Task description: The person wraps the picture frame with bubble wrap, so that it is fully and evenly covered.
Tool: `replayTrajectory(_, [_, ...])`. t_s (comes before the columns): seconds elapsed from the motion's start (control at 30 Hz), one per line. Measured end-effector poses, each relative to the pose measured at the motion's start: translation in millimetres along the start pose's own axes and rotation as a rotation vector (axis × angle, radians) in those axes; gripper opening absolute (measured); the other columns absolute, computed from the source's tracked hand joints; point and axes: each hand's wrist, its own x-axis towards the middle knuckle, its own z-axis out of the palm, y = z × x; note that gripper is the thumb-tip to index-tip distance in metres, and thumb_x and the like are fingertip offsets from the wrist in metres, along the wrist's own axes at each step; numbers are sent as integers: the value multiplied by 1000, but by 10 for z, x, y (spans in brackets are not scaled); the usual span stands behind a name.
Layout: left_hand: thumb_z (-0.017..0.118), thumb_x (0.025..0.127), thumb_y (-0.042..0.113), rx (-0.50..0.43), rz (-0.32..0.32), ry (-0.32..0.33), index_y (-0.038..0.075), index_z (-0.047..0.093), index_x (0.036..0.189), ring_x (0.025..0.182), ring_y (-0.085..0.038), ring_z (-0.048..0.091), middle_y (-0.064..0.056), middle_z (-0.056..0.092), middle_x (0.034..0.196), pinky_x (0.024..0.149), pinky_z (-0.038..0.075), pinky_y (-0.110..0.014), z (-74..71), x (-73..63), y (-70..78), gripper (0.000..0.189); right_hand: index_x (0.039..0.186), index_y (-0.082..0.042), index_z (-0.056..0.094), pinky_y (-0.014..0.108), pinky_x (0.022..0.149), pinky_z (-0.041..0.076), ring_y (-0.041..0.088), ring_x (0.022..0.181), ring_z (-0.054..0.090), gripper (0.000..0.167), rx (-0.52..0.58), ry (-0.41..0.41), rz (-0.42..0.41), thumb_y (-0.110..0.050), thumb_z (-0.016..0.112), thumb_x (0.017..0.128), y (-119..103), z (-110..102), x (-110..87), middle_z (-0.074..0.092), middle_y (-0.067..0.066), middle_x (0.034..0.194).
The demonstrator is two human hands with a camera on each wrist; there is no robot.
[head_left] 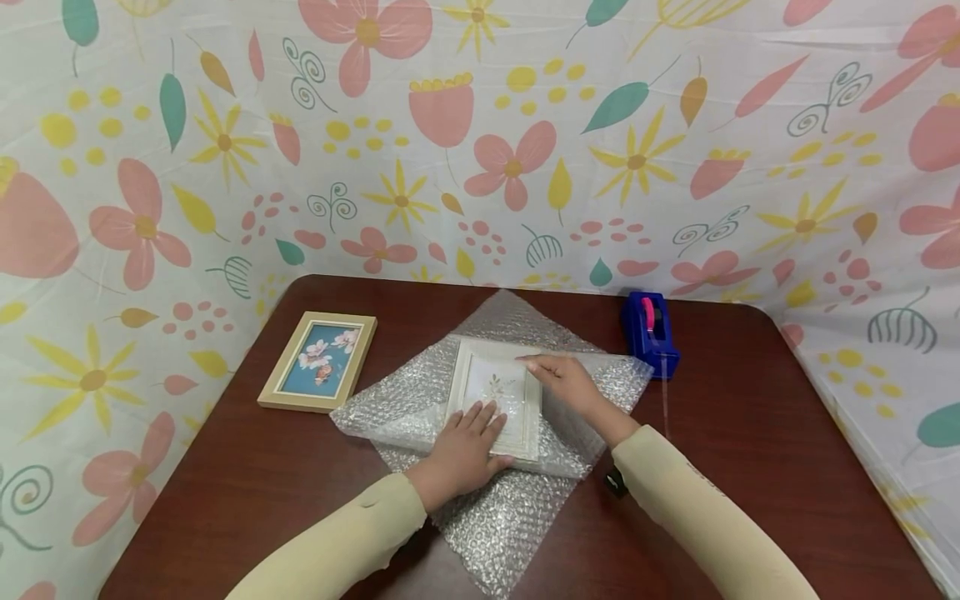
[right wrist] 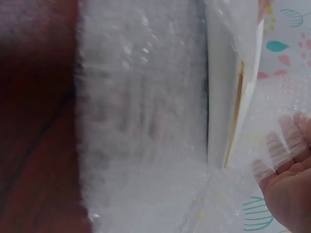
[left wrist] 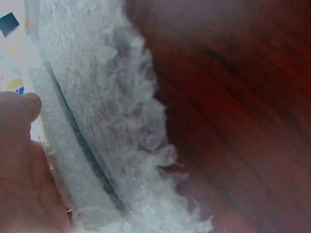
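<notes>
Left grip [head_left: 463, 452] over white frame [head_left: 498, 375] within part-folded bubble wrap [head_left: 508, 521]

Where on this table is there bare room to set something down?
Bare wood on the table runs right from the tape dispenser and right sleeve to the edge; another patch lies between the tan picture frame and left sleeve. The middle is crowded: bubble wrap, white frame, left hand and right hand.

Screened-off work nook, wider building unclear; flower-printed cloth [head_left: 442, 200] is hanging, creased, round three sides; a dark red-brown table [head_left: 757, 400] is standing within; a blue tape dispenser [head_left: 637, 329] is resting on top.
</notes>
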Motion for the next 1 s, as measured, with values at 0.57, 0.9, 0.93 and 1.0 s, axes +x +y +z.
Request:
replayTrajectory(0.57, [45,104,58,4,-8,3,18,35,161,158,-26,30,-6,30,170,128,31,-46,-5,10,-4,71,132,-4,68,59,114,45,42,135,58,33,-150,-42,-7,-16,56,104,39,179,-106,61,23,141])
replayTrajectory(0.9, [43,103,60,17,-22,-1,20,34,161,159,-25,29,-6,32,170,129,30,-45,8,15,5,71,131,-4,69,61,111,46,43,133,59,32,-225,-39,-18,-16,57,103,60,249,-130,62,24,141])
replayTrajectory(0.93, [44,103,60,22,-22,1,20,35,161,158,-25,30,-6,33,169,129,31,-44,2,15,6,71,131,-5,69,61,112,46,43,133,59,32,-223,-39,-13,-16,57,103,62,255,-136,62,23,141])
replayTrajectory(1.0, [43,103,60,26,-24,-2,20,34,161,158,-25,30,-6,33,169,129,31,-44,0,13,6,71,130,-5,70,62,112,46,43,134,58,32,-229,-39,-12,-16,57,103,68,264,-147,62,23,141])
